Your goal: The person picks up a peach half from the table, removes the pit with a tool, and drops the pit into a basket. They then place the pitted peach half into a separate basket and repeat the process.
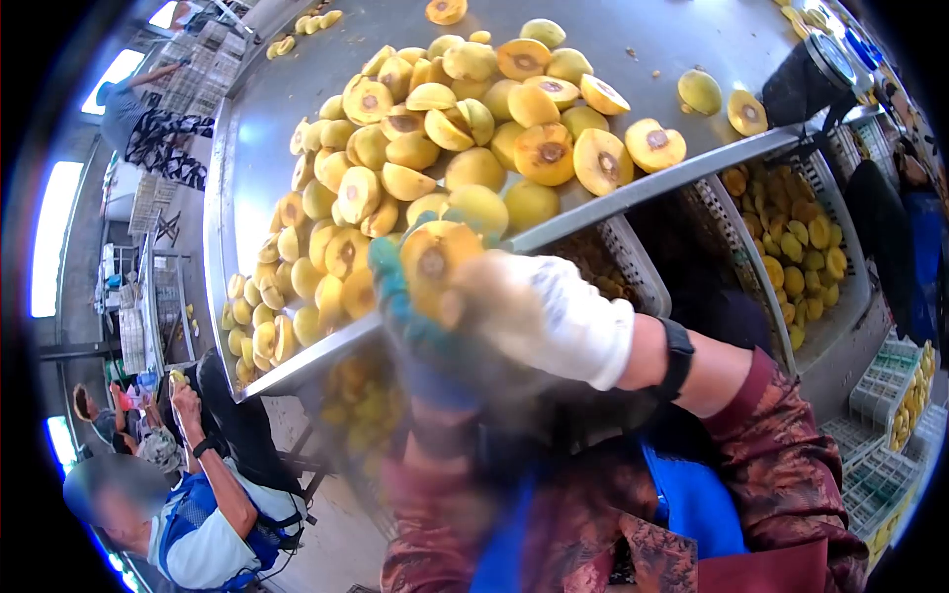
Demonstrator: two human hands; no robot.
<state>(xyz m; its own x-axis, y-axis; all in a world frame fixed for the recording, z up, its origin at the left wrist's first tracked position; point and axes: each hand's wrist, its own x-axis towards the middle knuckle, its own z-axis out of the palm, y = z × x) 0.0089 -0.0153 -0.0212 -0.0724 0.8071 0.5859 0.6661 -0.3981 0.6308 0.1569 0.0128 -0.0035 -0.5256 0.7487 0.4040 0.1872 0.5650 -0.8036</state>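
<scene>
My left hand, in a green glove, is closed around a halved yellow peach just over the table's near edge. The peach's cut face points up at me, with a brown centre. My right hand wears a white glove with a tan, blurred front part. Its fingers are curled in against the peach's right side; whatever they grip is smeared by motion. Right behind both hands a big heap of peach halves lies on the metal table, some cut side up, others skin up.
White crates of peach halves stand below the table at right, with stacked crates further over. A dark container sits at the table's right. At lower left, a person in a blue vest holds a fruit piece; another person stands upper left.
</scene>
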